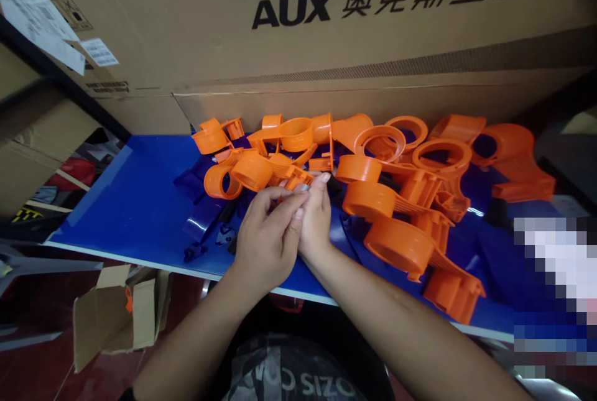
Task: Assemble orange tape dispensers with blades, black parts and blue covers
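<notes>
My left hand (268, 236) and my right hand (317, 217) meet over the middle of the blue table, near its front edge. The left fingers are pinched together against the right hand, and a small greyish spot shows at their tips; what it is I cannot make out. My right hand's thumb points up and its other fingers are mostly hidden behind the left hand. Just beyond the fingertips lies an orange plastic tape dispenser (252, 170). To the right, another orange tape dispenser (398, 245) rests beside my right forearm.
Several more orange dispensers (441, 155) are heaped along the back and right. Small dark blue parts (226, 234) lie left of my hands on the blue tabletop (125, 202). A large cardboard box (209, 34) stands behind. An opened carton (107, 320) sits on the floor, lower left.
</notes>
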`<state>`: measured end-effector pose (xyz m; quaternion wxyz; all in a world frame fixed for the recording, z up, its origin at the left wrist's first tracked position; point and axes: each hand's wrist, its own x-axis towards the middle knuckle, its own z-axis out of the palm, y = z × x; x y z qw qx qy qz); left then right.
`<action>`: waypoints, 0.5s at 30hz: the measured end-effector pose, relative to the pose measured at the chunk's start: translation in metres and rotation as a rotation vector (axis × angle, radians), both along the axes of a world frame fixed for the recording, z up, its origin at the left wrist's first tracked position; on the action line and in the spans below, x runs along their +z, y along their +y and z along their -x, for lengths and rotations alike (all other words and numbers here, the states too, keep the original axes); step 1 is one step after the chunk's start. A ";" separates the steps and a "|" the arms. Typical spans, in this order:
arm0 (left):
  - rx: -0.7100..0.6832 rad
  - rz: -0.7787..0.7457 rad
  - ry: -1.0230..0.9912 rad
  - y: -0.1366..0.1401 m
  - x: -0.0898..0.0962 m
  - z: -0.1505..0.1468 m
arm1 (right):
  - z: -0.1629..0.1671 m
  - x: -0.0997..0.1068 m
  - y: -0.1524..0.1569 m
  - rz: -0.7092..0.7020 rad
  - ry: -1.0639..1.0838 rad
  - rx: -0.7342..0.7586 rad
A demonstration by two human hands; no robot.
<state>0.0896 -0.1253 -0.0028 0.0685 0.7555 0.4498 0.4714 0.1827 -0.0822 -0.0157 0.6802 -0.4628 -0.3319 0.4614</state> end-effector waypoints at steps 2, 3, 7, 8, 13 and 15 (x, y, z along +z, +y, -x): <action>-0.019 0.015 0.002 0.001 0.002 0.001 | 0.000 0.000 0.000 -0.039 -0.021 -0.017; -0.030 0.016 0.002 0.002 0.004 0.002 | 0.000 0.000 0.000 -0.056 -0.036 -0.025; -0.059 0.010 0.027 0.009 0.011 0.002 | -0.002 -0.001 0.001 -0.065 -0.057 -0.040; -0.063 0.016 0.035 0.010 0.012 0.002 | -0.002 -0.001 0.002 -0.058 -0.049 -0.039; -0.076 0.052 0.059 0.010 0.014 0.003 | -0.001 -0.003 0.004 -0.003 0.007 -0.008; -0.079 0.042 0.075 0.009 0.014 0.004 | -0.002 -0.004 0.004 0.023 0.029 0.008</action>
